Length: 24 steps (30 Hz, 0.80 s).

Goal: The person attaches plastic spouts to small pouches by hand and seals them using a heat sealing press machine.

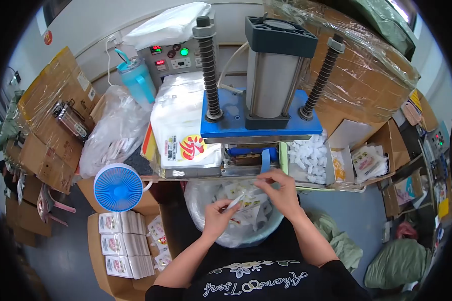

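My left hand [217, 217] is closed, pinching a small white strip-like piece [234, 201] between thumb and fingers. My right hand [281, 192] is just in front of the press, thumb and index finger brought together; whatever lies between the fingertips is too small to make out. A blue strap [265, 159] hangs from the press opening, just above the right fingers. Below both hands stands a tub lined with clear plastic [198, 200], holding printed small packets [254, 213]. The press [261, 118] has a blue plate, a metal cylinder and two spring-wrapped posts.
A stack of printed plastic bags [188, 145] lies left of the press. Right of it sit a tray of white pieces [309, 155] and a box of packets [370, 163]. A blue fan [118, 187] and a carton of packed bundles [128, 243] are at the left.
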Available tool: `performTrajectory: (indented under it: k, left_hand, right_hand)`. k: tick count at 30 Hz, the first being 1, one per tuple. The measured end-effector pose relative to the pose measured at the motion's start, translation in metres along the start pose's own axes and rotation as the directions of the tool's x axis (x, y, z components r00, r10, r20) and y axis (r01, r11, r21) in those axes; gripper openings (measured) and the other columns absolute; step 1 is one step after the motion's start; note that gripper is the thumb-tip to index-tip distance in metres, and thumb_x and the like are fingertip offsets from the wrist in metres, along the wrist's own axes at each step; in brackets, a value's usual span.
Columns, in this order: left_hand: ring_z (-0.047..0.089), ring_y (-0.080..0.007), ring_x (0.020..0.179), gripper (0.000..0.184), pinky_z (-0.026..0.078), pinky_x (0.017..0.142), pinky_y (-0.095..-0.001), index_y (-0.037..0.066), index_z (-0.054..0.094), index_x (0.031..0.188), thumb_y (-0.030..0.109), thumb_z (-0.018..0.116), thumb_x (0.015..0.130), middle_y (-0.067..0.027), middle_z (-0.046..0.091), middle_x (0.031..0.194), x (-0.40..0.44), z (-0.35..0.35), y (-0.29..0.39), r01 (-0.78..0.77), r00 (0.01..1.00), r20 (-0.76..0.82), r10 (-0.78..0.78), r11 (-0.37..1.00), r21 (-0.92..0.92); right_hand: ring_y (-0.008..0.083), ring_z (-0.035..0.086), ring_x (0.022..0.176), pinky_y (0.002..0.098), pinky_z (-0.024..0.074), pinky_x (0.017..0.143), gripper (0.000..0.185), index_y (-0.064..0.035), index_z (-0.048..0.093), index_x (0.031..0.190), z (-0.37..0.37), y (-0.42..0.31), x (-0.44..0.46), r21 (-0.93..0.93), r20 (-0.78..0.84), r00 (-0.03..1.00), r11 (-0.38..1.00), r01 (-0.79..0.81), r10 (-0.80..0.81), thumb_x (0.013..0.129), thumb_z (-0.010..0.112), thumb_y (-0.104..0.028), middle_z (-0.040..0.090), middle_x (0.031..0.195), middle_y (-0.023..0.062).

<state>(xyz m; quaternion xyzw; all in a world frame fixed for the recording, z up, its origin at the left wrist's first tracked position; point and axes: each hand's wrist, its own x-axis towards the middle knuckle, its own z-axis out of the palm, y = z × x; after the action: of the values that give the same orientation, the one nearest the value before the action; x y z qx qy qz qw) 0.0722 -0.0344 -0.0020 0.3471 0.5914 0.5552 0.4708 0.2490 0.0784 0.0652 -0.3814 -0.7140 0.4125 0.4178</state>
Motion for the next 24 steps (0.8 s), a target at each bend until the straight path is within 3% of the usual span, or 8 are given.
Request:
performTrajectory:
  k: [4, 6, 9, 12, 14, 18, 22, 24]
  left_hand:
    - [0.060, -0.0065, 0.069, 0.018, 0.047, 0.066, -0.0228, -0.003, 0.074, 0.096, 0.013, 0.072, 0.089, -0.0034, 0.071, 0.081, 0.003, -0.019, -0.017, -0.064, 0.995, 0.080, 0.052, 0.985, 0.162]
    - [0.058, -0.0049, 0.070, 0.021, 0.047, 0.066, -0.0237, -0.004, 0.074, 0.097, 0.016, 0.072, 0.090, -0.0029, 0.071, 0.078, 0.003, -0.022, -0.014, -0.016, 0.976, 0.214, -0.040, 0.967, 0.254]
    - [0.059, -0.0044, 0.072, 0.025, 0.047, 0.063, -0.0238, -0.004, 0.074, 0.095, 0.020, 0.072, 0.091, -0.0029, 0.070, 0.076, 0.021, -0.015, -0.020, 0.015, 0.980, 0.190, -0.066, 0.965, 0.260]
    - [0.063, -0.0082, 0.076, 0.026, 0.049, 0.062, -0.0252, -0.006, 0.073, 0.095, 0.020, 0.071, 0.092, -0.0066, 0.072, 0.083, 0.040, 0.010, 0.015, 0.077, 0.988, 0.127, -0.086, 0.994, 0.075]
    - [0.061, -0.0083, 0.068, 0.028, 0.047, 0.058, -0.0261, -0.007, 0.072, 0.092, 0.021, 0.072, 0.091, -0.0061, 0.070, 0.081, 0.050, 0.023, 0.024, 0.132, 0.991, 0.045, -0.126, 0.972, -0.196]
    - [0.063, -0.0107, 0.068, 0.028, 0.048, 0.058, -0.0273, -0.008, 0.071, 0.092, 0.020, 0.071, 0.091, -0.0084, 0.070, 0.082, 0.071, 0.035, 0.026, 0.218, 0.976, 0.062, -0.211, 0.896, -0.387]
    - [0.064, -0.0098, 0.068, 0.030, 0.050, 0.059, -0.0271, -0.007, 0.071, 0.095, 0.023, 0.072, 0.091, -0.0084, 0.071, 0.085, 0.076, 0.029, 0.020, 0.214, 0.977, 0.079, -0.199, 0.890, -0.402]
    - [0.068, -0.0148, 0.071, 0.036, 0.053, 0.064, -0.0308, -0.005, 0.071, 0.100, 0.029, 0.074, 0.089, -0.0099, 0.073, 0.090, 0.083, 0.012, 0.025, 0.135, 0.980, 0.137, -0.141, 0.989, 0.052]
  right_hand:
    - [0.0203, 0.063, 0.082, 0.0326, 0.0500, 0.075, 0.015, -0.0037, 0.074, 0.090, -0.006, 0.008, -0.006, -0.236, 0.264, 0.964, 0.968, 0.090, -0.025, 0.079, 0.079, -0.013, 0.070, 0.089, 0.0098]
    - [0.0236, 0.064, 0.087, 0.0346, 0.0502, 0.077, 0.022, -0.0055, 0.074, 0.097, -0.008, 0.012, -0.006, -0.268, 0.363, 0.932, 0.960, 0.087, 0.016, 0.079, 0.079, -0.016, 0.070, 0.096, 0.0114]
    - [0.0250, 0.065, 0.094, 0.0340, 0.0511, 0.083, 0.044, -0.0084, 0.066, 0.121, -0.009, 0.004, -0.005, -0.287, 0.156, 0.987, 0.958, 0.021, 0.025, 0.080, 0.078, -0.018, 0.069, 0.109, 0.0130]
    - [0.0228, 0.065, 0.096, 0.0340, 0.0516, 0.082, 0.043, -0.0075, 0.065, 0.123, -0.026, 0.012, 0.007, -0.298, -0.060, 0.990, 0.949, 0.103, -0.126, 0.082, 0.076, -0.016, 0.069, 0.109, 0.0124]
    - [0.0205, 0.066, 0.090, 0.0343, 0.0522, 0.076, 0.037, -0.0061, 0.066, 0.120, -0.045, 0.016, 0.006, -0.329, -0.080, 0.992, 0.942, 0.065, -0.097, 0.085, 0.074, -0.014, 0.070, 0.108, 0.0103]
    - [0.0219, 0.067, 0.078, 0.0346, 0.0522, 0.069, 0.030, -0.0062, 0.067, 0.115, -0.086, 0.027, 0.001, -0.506, -0.197, 0.980, 0.854, -0.120, 0.021, 0.087, 0.072, -0.016, 0.070, 0.105, 0.0100]
    - [0.0281, 0.067, 0.076, 0.0397, 0.0515, 0.067, 0.026, -0.0079, 0.069, 0.107, -0.103, 0.047, -0.001, -0.764, -0.207, 0.978, 0.625, -0.159, -0.004, 0.084, 0.073, -0.020, 0.068, 0.101, 0.0110]
    - [0.0315, 0.066, 0.078, 0.0438, 0.0508, 0.068, 0.025, -0.0095, 0.070, 0.104, -0.094, 0.052, 0.000, -0.787, -0.203, 0.979, 0.599, -0.149, -0.024, 0.081, 0.073, -0.019, 0.065, 0.097, 0.0098]
